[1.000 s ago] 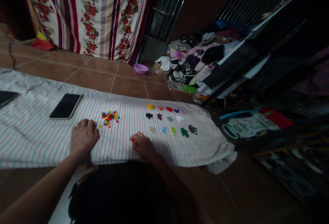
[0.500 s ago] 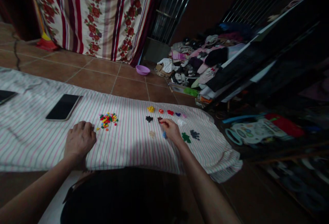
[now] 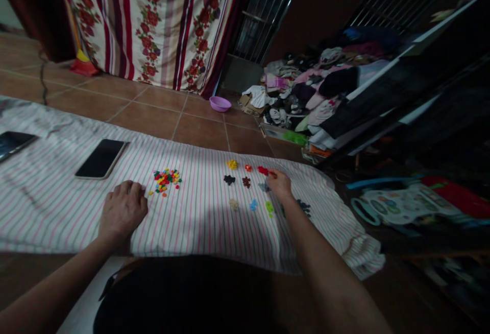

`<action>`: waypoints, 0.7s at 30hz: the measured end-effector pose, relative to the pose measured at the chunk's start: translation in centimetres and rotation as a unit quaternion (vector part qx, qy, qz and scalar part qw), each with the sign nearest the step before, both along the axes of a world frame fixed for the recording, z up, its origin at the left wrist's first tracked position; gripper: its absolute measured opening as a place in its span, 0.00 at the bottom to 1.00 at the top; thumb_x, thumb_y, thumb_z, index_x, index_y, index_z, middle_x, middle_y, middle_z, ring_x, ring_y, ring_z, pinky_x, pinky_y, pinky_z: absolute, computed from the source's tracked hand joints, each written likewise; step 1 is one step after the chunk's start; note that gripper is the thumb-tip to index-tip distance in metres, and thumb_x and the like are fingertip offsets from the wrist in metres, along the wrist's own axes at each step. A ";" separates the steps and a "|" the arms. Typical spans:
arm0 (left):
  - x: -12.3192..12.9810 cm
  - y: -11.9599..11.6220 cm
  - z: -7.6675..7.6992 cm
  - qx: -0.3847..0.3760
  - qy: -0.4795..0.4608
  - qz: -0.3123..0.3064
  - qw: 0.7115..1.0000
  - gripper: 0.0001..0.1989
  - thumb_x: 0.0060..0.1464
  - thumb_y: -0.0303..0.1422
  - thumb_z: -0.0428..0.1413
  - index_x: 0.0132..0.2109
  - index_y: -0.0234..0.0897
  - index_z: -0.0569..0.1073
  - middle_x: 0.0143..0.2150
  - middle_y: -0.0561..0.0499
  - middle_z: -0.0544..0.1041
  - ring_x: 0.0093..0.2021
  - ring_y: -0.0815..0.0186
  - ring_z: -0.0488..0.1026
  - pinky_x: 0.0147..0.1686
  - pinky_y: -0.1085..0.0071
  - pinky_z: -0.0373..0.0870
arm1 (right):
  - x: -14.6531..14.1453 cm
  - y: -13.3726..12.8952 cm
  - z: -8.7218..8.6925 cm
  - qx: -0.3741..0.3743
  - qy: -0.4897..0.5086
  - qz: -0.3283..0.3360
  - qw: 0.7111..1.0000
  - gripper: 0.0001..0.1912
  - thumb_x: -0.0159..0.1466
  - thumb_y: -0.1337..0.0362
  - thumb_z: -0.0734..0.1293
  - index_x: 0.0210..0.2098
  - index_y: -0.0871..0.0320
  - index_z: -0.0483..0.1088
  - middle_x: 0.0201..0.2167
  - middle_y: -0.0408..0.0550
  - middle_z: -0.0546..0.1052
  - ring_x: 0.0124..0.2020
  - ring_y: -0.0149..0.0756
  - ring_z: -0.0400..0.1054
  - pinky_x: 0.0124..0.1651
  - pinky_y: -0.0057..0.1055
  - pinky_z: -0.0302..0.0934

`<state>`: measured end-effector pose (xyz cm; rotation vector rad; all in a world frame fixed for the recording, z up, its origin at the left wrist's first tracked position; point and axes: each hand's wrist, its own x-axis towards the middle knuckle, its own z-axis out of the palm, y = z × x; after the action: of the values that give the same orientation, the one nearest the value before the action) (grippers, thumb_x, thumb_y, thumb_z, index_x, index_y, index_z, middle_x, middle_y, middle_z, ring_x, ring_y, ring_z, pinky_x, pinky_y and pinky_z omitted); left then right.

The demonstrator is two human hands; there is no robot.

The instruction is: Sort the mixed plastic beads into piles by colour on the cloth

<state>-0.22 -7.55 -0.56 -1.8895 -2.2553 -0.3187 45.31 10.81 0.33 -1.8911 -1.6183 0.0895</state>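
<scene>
My left hand [image 3: 124, 209] rests on the striped cloth [image 3: 168, 227], fingers curled down, just left of a mixed pile of small coloured pieces [image 3: 167, 180]. What may lie under its fingers is hidden. At the red pile [image 3: 262, 170], my right hand [image 3: 280, 185] is pinched around a small red piece. Nearby lie yellow [image 3: 231, 164], orange-red [image 3: 248, 168], black [image 3: 229, 180], brown [image 3: 246, 182] and grey pieces [image 3: 264, 187]. Closer to me are beige [image 3: 233, 204], blue [image 3: 253, 205] and light green pieces [image 3: 269, 208]. My right forearm partly covers a dark pile [image 3: 304, 207].
A phone [image 3: 101, 159] lies on the cloth at the left, with another dark device [image 3: 15, 144] beyond it. On the tiled floor stands a purple basin [image 3: 220, 103]. Heaped clothes [image 3: 306, 81] fill the back right.
My right hand has moved right from beside the brown pieces to the red pile, uncovering the blue and light green pieces. The whole view has shifted slightly. My left hand stays on the cloth.
</scene>
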 end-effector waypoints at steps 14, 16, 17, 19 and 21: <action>-0.1 0.2 -0.1 0.000 -0.007 0.001 1.000 0.14 0.59 0.32 0.43 0.45 0.34 0.70 0.46 0.40 0.73 0.46 0.52 0.70 0.44 0.59 0.63 | -0.3 2.8 -0.1 -0.031 -0.094 -0.010 0.995 0.21 0.57 0.72 0.56 0.44 0.61 0.76 0.42 0.56 0.79 0.49 0.45 0.72 0.55 0.44 0.63; -0.1 0.2 0.0 0.002 -0.005 0.002 1.000 0.14 0.59 0.32 0.43 0.44 0.34 0.70 0.46 0.40 0.72 0.46 0.52 0.70 0.44 0.59 0.62 | -0.1 3.1 -0.2 -0.030 -0.106 -0.006 0.994 0.22 0.57 0.72 0.56 0.45 0.61 0.76 0.42 0.56 0.79 0.48 0.44 0.72 0.55 0.43 0.63; 0.0 0.2 0.0 0.002 -0.004 0.002 1.000 0.13 0.59 0.32 0.43 0.44 0.34 0.70 0.46 0.40 0.72 0.46 0.53 0.70 0.44 0.59 0.62 | -0.1 3.3 -0.3 -0.033 -0.109 -0.007 0.993 0.22 0.57 0.72 0.56 0.45 0.62 0.76 0.41 0.56 0.78 0.48 0.44 0.72 0.55 0.42 0.63; 0.0 0.2 0.1 -0.001 -0.003 0.001 1.000 0.13 0.59 0.32 0.43 0.44 0.34 0.70 0.45 0.41 0.73 0.46 0.53 0.70 0.43 0.59 0.62 | 0.1 3.6 -0.3 -0.040 -0.111 -0.012 0.993 0.22 0.57 0.72 0.57 0.45 0.62 0.76 0.41 0.57 0.78 0.47 0.44 0.72 0.55 0.40 0.62; 0.1 0.2 0.2 -0.007 -0.002 0.004 1.000 0.13 0.59 0.32 0.42 0.44 0.34 0.70 0.45 0.41 0.73 0.46 0.53 0.70 0.43 0.59 0.62 | 0.1 3.9 -0.4 -0.048 -0.113 0.004 0.992 0.21 0.57 0.72 0.58 0.46 0.62 0.76 0.41 0.57 0.78 0.47 0.44 0.72 0.55 0.39 0.62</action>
<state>-0.12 -7.36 -0.33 -1.8872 -2.2734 -0.3080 45.42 14.71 -0.07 -2.0277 -1.7995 -0.0462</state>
